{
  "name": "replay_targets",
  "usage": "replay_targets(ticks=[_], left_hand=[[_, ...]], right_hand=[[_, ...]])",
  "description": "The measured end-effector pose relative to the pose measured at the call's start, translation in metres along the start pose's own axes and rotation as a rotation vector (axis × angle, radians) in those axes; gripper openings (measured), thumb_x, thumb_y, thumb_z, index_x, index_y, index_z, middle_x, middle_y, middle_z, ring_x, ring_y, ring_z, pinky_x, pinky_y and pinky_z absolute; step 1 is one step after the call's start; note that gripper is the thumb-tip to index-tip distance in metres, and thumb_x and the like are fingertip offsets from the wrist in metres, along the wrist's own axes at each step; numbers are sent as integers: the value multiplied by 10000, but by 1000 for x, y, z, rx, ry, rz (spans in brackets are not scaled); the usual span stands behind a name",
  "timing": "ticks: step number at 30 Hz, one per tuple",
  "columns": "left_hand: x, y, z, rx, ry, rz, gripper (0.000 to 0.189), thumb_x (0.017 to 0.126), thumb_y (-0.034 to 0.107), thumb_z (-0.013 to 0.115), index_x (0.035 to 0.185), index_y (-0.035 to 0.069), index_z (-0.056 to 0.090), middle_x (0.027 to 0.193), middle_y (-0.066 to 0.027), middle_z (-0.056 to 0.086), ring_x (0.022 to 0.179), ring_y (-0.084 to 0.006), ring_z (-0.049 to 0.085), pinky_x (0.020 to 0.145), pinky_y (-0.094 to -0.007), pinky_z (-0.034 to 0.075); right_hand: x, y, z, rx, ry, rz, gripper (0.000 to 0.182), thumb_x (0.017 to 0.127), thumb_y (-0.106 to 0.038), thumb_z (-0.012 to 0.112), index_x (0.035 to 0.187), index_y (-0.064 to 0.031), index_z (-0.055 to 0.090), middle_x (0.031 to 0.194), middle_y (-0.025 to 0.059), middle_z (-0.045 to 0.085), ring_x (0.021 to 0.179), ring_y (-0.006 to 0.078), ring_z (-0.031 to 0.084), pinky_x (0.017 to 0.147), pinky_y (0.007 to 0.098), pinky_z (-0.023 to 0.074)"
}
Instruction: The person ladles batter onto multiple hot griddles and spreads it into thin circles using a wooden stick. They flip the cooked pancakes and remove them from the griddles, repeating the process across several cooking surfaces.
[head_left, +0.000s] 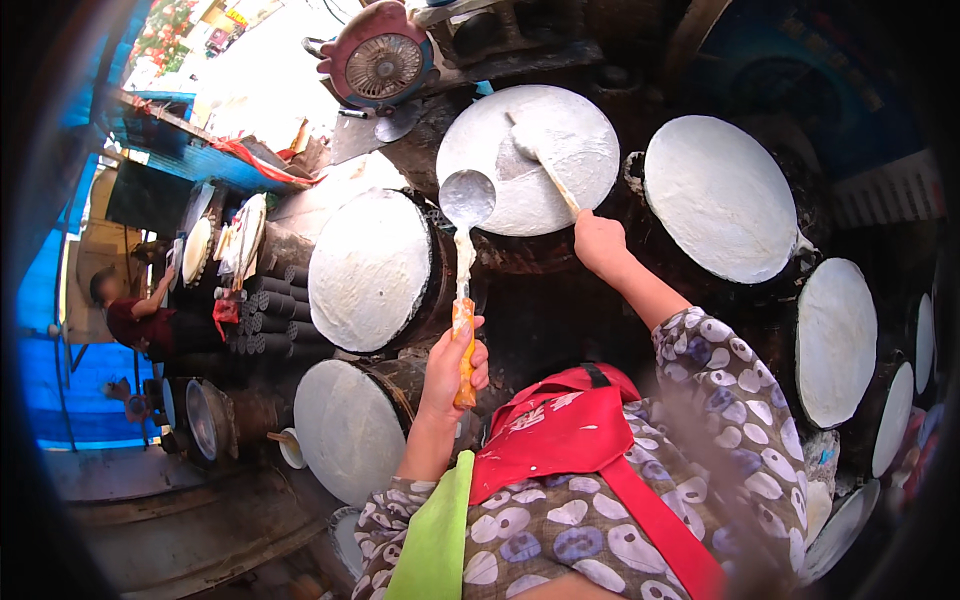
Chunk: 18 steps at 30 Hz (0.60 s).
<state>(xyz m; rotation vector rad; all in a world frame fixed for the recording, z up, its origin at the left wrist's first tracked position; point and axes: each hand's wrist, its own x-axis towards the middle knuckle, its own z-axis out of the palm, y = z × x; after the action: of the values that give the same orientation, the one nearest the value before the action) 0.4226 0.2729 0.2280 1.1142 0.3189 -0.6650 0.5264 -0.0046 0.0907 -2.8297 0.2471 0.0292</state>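
My left hand (450, 367) grips the orange handle of a metal ladle (467, 196). Pale batter coats the ladle's shaft, and its bowl hangs over the near left edge of a round griddle (577, 199). In my right hand (600, 241) is a wooden-handled spreader (555, 176). Its batter-covered head rests on the white batter layer (472, 142) on that griddle. A greyer, thinner patch shows in the layer beside the spreader. To the left stands a second batter-coated griddle (371, 270); another coated griddle (716, 199) is on the right.
More round griddles, such as one at the right (836, 341) and one at lower left (349, 431), surround me. A small fan (384, 66) stands beyond the middle griddle. Honeycomb coal briquettes (277, 311) are stacked at left. Farther left, another person (142, 311) stands by a griddle.
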Motion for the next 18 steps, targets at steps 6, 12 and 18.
replay_targets(ticks=[6,12,18], left_hand=[[5,2,6,-31,12,-1,345,946,307,488,1179,54,464,644,-25,441,430,-91,402,410,-227,337],[10,2,2,-29,79,13,336,947,305,486,1163,48,466,638,-29,445,427,-95,406,402,-232,339],[18,6,4,41,128,61,315,950,279,479,1152,36,464,635,-36,461,418,-103,413,392,-229,346]], right_hand=[[42,27,-20,37,90,6,174,811,-104,449,859,19,564,768,214,652,735,361,656,655,455,509],[41,23,-26,10,-59,-205,166,812,-93,426,869,12,541,771,227,640,732,378,638,660,473,490],[52,52,-24,9,-104,-187,188,840,-126,427,891,-2,558,775,211,641,743,379,630,658,488,477]])
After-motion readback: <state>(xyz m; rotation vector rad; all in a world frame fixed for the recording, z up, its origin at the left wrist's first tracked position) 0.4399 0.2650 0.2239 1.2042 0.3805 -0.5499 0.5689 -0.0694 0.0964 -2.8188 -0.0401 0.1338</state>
